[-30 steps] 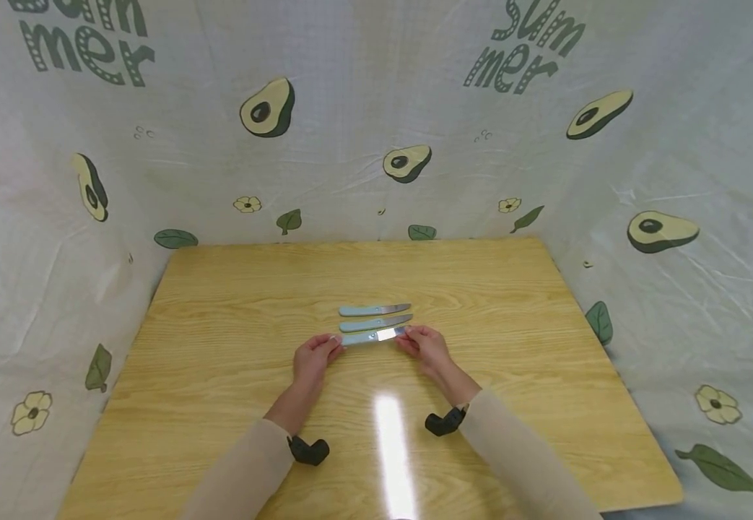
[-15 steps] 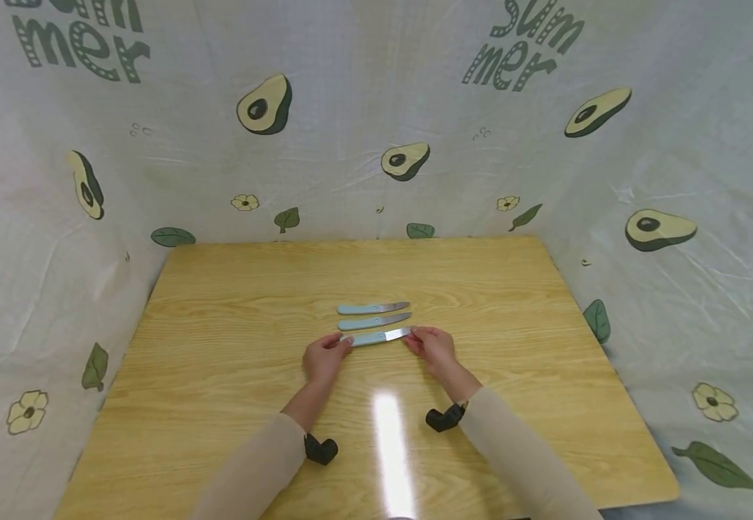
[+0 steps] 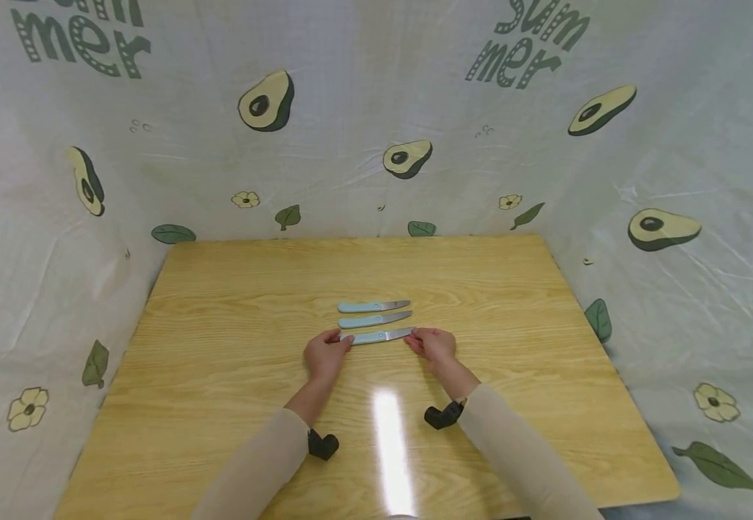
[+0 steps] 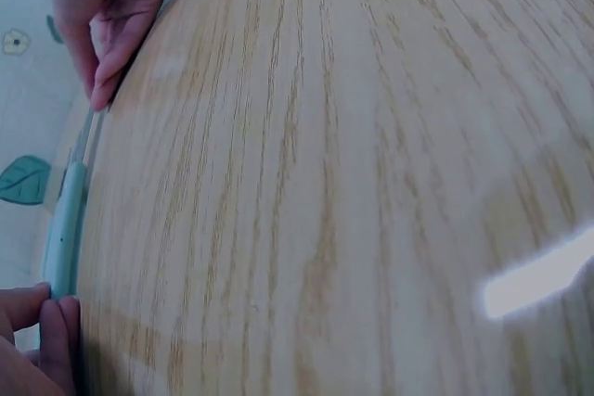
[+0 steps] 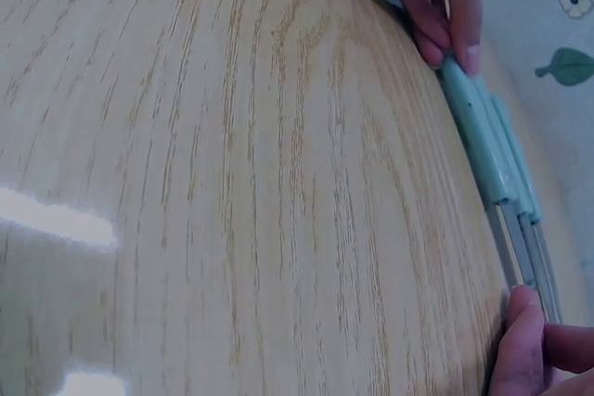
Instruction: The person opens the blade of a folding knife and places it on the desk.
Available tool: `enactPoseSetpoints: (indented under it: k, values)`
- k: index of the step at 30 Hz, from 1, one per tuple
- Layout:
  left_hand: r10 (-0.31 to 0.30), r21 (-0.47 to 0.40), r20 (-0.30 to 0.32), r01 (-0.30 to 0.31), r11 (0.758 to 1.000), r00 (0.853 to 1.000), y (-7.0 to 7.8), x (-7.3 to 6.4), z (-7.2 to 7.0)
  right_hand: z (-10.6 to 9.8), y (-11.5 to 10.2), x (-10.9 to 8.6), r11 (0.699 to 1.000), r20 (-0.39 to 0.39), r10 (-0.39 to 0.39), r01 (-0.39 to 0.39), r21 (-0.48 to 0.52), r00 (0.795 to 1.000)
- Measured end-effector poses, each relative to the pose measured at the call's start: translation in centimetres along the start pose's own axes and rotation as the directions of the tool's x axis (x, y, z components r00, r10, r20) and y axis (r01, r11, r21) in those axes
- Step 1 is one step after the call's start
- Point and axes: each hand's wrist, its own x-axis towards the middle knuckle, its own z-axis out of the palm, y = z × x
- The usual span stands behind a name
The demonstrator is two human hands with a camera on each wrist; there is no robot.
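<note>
Three small knives with pale blue handles lie side by side, blades pointing right. My left hand [image 3: 325, 355] pinches the handle end of the nearest knife [image 3: 370, 338] between thumb and fingers. At its blade tip, my right hand [image 3: 434, 347] pinches with thumb and fingertips. Just beyond it lies the middle knife [image 3: 359, 322], and past that the far knife [image 3: 359, 308], both untouched. The right wrist view shows the held knife's handle [image 5: 475, 132] between both hands, close over the table. In the left wrist view, the same handle [image 4: 65, 220] partly covers the others.
The knives are on a light wood-grain table [image 3: 240, 289]. A white cloth [image 3: 337, 108] printed with avocados and leaves hangs round its back and sides. A bright light reflection [image 3: 392, 448] crosses the near part of the table.
The nearest knife has shifted slightly right and nearer, then lowered in line with the others. My left hand moved right with it; my right hand shifted slightly right at the tip.
</note>
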Motion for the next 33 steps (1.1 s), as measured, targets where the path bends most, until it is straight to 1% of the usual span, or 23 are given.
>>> enactPoseSetpoints:
  k: [6, 13, 19, 24, 30, 33]
  values:
    - [0.005, -0.005, -0.007, -0.005, 1.000, 1.000, 0.37, -0.27, -0.06, 0.04, -0.26, -0.20, 1.000, -0.034, 0.013, -0.013, -0.009, 0.999]
    - [-0.002, -0.052, -0.001, 0.002, 0.999, 1.000, 0.44, -0.39, -0.16, -0.03, -0.32, -0.41, 1.000, -0.012, -0.007, 0.006, -0.030, 1.000]
    - [-0.007, -0.066, 0.004, 0.008, 0.998, 1.000, 0.34, -0.31, -0.19, -0.07, -0.20, -0.43, 0.999, -0.001, -0.024, 0.024, -0.027, 1.000]
    - [-0.027, -0.070, 0.007, 0.027, 0.997, 1.000, 0.23, -0.23, -0.24, -0.05, -0.07, -0.35, 0.999, 0.005, -0.028, 0.028, -0.032, 1.000]
    - [-0.034, -0.068, 0.009, 0.034, 0.997, 0.999, 0.29, -0.31, -0.34, -0.04, -0.08, -0.43, 0.999, 0.006, -0.036, 0.036, -0.031, 0.999]
    - [-0.029, -0.036, -0.001, 0.029, 0.999, 1.000, 0.26, -0.39, -0.41, -0.07, -0.15, -0.59, 0.999, 0.008, -0.032, 0.033, -0.037, 0.999]
